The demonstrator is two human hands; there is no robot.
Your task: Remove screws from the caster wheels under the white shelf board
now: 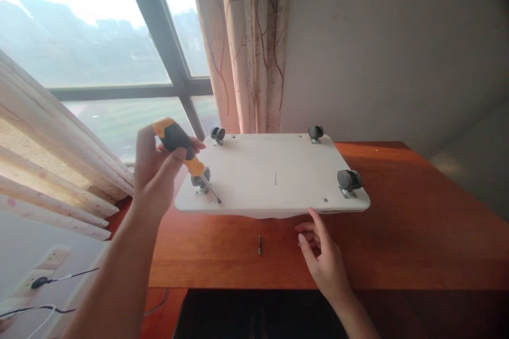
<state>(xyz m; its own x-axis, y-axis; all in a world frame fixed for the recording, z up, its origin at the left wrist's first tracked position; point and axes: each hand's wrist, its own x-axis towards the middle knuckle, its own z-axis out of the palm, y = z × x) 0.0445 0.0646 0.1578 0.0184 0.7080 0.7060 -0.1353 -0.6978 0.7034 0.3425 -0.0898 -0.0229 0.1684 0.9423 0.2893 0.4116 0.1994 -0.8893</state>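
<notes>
A white board [270,169] lies upside down on the wooden table [397,243], with a black caster wheel at each corner: back left [217,134], back right [315,132], front right [349,181] and front left [200,179]. My left hand [157,169] is closed around the yellow-and-black handle of a screwdriver [183,152]. Its tip rests on the board's front left corner, by the caster plate. My right hand [320,254] lies on the table under the board's front edge, index finger stretched up to touch the edge and the other fingers curled, holding nothing.
A small dark screw [260,244] lies on the table in front of the board. Patterned curtains [248,42] hang behind the board and at the left, before a window. Wall sockets with plugged cables [40,280] sit at the lower left.
</notes>
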